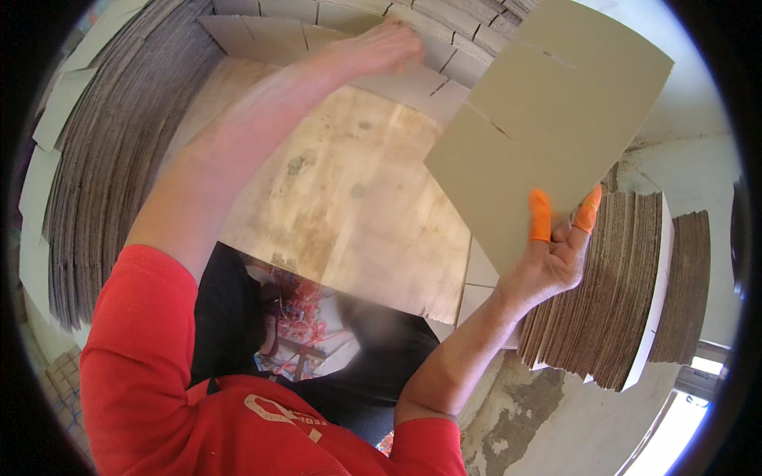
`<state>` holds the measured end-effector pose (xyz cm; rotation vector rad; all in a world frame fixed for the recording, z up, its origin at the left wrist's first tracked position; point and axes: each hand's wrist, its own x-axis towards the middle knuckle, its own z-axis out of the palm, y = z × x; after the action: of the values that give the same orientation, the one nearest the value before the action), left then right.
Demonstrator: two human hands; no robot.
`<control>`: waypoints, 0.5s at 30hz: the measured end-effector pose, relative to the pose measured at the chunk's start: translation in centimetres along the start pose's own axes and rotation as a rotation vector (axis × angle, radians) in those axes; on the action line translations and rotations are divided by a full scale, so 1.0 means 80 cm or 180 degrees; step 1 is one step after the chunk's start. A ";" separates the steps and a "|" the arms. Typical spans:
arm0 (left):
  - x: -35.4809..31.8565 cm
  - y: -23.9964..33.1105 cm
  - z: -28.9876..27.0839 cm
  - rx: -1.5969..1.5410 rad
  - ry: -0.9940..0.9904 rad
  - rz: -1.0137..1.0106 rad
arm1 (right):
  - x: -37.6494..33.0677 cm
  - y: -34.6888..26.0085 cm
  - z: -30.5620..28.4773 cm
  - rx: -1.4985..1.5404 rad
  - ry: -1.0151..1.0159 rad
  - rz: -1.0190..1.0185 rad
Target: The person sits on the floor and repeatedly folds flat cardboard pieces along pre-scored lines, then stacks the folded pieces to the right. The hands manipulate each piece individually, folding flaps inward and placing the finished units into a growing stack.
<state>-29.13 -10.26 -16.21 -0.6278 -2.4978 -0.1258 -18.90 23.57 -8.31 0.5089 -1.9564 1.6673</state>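
Observation:
My right hand, with orange finger cots on two of its fingers, grips the lower corner of a flat grey-tan cardboard sheet. The sheet is raised and tilted, and short slits show in it. At the far side of a bare wooden board, my left hand is curled over the upper edge of a long slotted cardboard strip. That strip stands along the board's far edge. The left fingertips are partly hidden behind the hand.
A tall stack of cardboard sheets rises on the left. More slotted strips lie packed at the far side. Two cardboard bundles stand at the right, by a stained wall. My dark-clothed legs are below the board.

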 end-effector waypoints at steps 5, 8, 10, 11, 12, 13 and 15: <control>0.012 0.039 -0.019 -0.0382 -0.1101 -0.0826 | -0.005 -0.001 0.003 -0.0324 -0.0118 -0.0164; 0.011 0.073 -0.032 -0.0163 -0.1072 -0.0533 | -0.006 0.000 0.009 -0.0341 -0.0112 -0.0235; 0.012 0.092 -0.041 0.0062 -0.1150 -0.0310 | -0.007 -0.002 0.009 -0.0610 -0.0098 -0.0301; 0.012 0.101 -0.046 0.0050 -0.1247 -0.0346 | -0.008 -0.004 0.006 -0.0921 -0.0119 -0.0352; 0.013 0.106 -0.049 0.0036 -0.1344 -0.0379 | -0.008 -0.004 0.004 -0.1118 -0.0123 -0.0403; 0.013 0.108 -0.051 0.0050 -0.1311 -0.0328 | -0.007 -0.004 0.002 -0.1312 -0.0123 -0.0456; 0.013 0.112 -0.053 0.0075 -0.1245 -0.0221 | -0.005 -0.002 -0.001 -0.1469 -0.0089 -0.0563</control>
<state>-23.69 -2.81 -12.46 -0.6029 -2.8937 0.0025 -18.48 23.61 -8.37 0.5075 -2.1562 1.0589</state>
